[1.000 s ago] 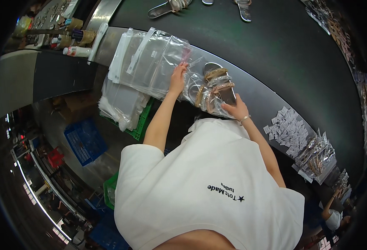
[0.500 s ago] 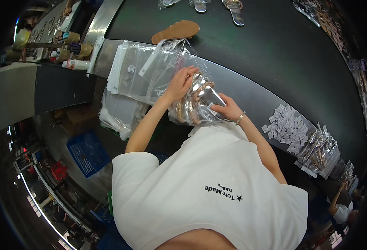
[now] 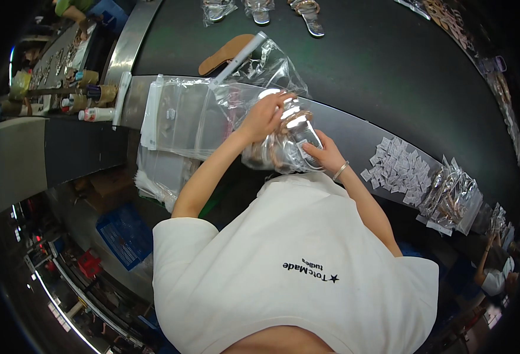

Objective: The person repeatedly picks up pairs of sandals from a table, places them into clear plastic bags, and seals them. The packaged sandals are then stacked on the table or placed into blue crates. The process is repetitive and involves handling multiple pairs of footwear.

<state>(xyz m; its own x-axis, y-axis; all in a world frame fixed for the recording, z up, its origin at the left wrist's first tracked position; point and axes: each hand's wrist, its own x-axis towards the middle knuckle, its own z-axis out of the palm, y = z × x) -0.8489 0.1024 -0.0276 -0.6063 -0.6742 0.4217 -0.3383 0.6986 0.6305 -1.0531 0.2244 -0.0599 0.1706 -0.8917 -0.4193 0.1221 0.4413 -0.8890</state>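
At the near edge of the workbench, in front of my chest, a bundle of strappy sandals with shiny insoles (image 3: 301, 125) is partly wrapped in clear plastic. My left hand (image 3: 264, 118) lies over its upper left side, fingers bent round the straps and film. The right end is gripped by my right hand (image 3: 326, 153), thumb on top near a small white packet (image 3: 304, 147). A clear plastic bag (image 3: 274, 59) with a white strip spreads beyond my left hand. Behind it a single sandal (image 3: 227, 54) rests on the dark belt, tan sole showing.
Flat clear bags (image 3: 180, 115) are stacked at the left. White packets (image 3: 398, 168) lie in a heap on the right, beside bagged sandals (image 3: 451, 197). More sandals (image 3: 310, 17) sit on the belt (image 3: 378, 71). A blue crate (image 3: 124, 233) stands on the floor.
The clear bag with the white strip has swung up and outward over the belt, partly covering the lone sandal. Both hands stay on the sandals, my left a little farther right. The view has shifted slightly.
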